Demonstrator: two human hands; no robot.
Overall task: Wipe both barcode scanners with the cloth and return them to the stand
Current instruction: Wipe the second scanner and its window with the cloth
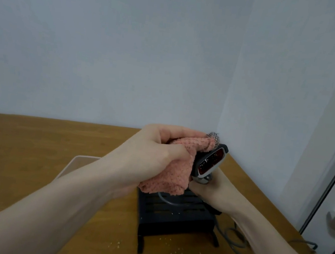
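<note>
One scanner [208, 163] is in view, held up over the stand [174, 215]. Left hand [156, 153] fingers [181, 131] curl round a pink cloth [168, 176], pressing it on the scanner's body just beside the red window. Right hand [214, 188] grips the handle below; its fingers are hidden, so I cannot tell their set. Hard plastic, likely light and a bit slick; the handle seems the safe hold, the window the part to spare. Its cable [236, 242] may tug. Cloth is soft and limp. A clear tray [72, 165] lies left of the hands on the surface [31, 151], contents hidden. The stand's slots look empty.
</note>
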